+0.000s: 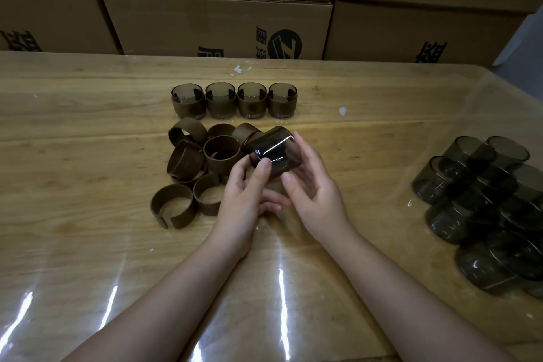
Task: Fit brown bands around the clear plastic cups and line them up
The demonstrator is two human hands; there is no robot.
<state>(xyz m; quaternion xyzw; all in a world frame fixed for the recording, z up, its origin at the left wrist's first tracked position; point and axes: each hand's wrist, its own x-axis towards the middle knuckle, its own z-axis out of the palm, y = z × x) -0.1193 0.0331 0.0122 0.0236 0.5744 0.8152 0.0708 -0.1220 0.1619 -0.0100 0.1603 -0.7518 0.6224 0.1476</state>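
I'm holding one bare smoky cup (274,153) tilted above the middle of the table (88,132), just right of the loose brown bands (199,167). My left hand (244,194) is gripping it, thumb on the near wall, and my right hand (311,197) is curling round its right side. Four banded cups (233,100) are standing in a row toward the far edge, and unbanded cups (482,200) are piling up by the right edge. This cup isn't banded yet. Next I'm likely needing to free my left hand, take a band and slip it on.
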